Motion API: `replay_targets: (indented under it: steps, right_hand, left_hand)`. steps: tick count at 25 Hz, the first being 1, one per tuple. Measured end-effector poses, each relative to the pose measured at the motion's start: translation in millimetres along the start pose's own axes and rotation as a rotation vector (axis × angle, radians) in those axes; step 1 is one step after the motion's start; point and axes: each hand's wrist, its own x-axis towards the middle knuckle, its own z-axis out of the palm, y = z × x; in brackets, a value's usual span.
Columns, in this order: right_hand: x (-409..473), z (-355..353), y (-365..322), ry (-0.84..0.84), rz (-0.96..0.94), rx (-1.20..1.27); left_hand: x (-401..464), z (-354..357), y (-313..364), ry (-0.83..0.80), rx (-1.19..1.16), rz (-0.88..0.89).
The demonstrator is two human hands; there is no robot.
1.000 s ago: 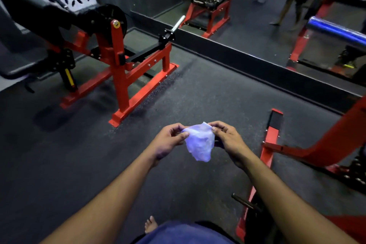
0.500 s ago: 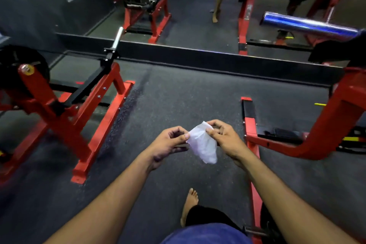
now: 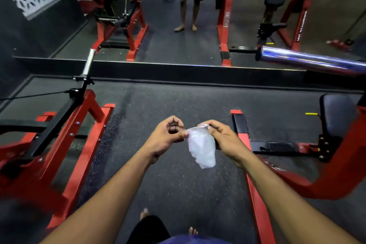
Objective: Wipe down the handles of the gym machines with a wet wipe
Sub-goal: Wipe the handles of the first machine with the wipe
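On the far left I see a red machine (image 3: pixel 59 144) with a black arm, and a shiny silver bar (image 3: pixel 88 63) sticks up from its end toward the mirror. I think that bar could be one of the handles to clean, but I cannot tell for sure. Next comes my left hand (image 3: pixel 167 138). Its grip is small and tight: the thumb and first finger pinch one top corner of the wipe (image 3: pixel 202 147), and the other fingers are curled in. The wipe hangs in the air between my two hands, over the dark floor (image 3: pixel 178 101), not touching any machine. It is thin, white and floppy, and it droops down to a point. I think it is very light and soft, and a bit wet, so it may stick to itself or slip. It could tear if I pull the corners too hard. The best places to hold it are the top corners, as now, to open it flat. Later I would fold it into my palm to wrap it round a handle. My right hand (image 3: pixel 223 140) pinches the other top corner in the same tight way. On the far right a big shiny bar (image 3: pixel 309 60) pokes in above another red machine (image 3: pixel 336 174).
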Motion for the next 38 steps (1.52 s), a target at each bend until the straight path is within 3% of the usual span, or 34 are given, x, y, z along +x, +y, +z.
replay_targets:
  steps: [8,16,24,30,34,38]
  right_hand:
    - [127.5,-11.6,-33.8,0.158,0.030,0.102]
    - [220.2,-30.5,-82.1,0.333,0.061,0.143]
    - [286.0,-118.4,-67.6,0.470,0.077,0.021]
    - [354.8,-195.0,-63.3,0.705,0.036,0.169]
    - [382.1,-238.2,-62.1,0.711,0.039,0.186]
    - [399.0,-271.8,-50.4,0.816,0.107,0.203]
  left_hand:
    - [149.5,-67.2,46.1,-0.092,0.044,0.060]
    - [285.6,-100.2,98.2,-0.473,0.235,0.012]
    - [440.8,-61.1,109.6,-0.637,0.289,0.028]
    - [558.9,-10.5,132.4,-0.677,0.256,-0.075]
    - [620.4,23.6,138.4,-0.665,0.222,-0.076]
    - [675.2,58.0,137.7,-0.761,0.237,-0.068]
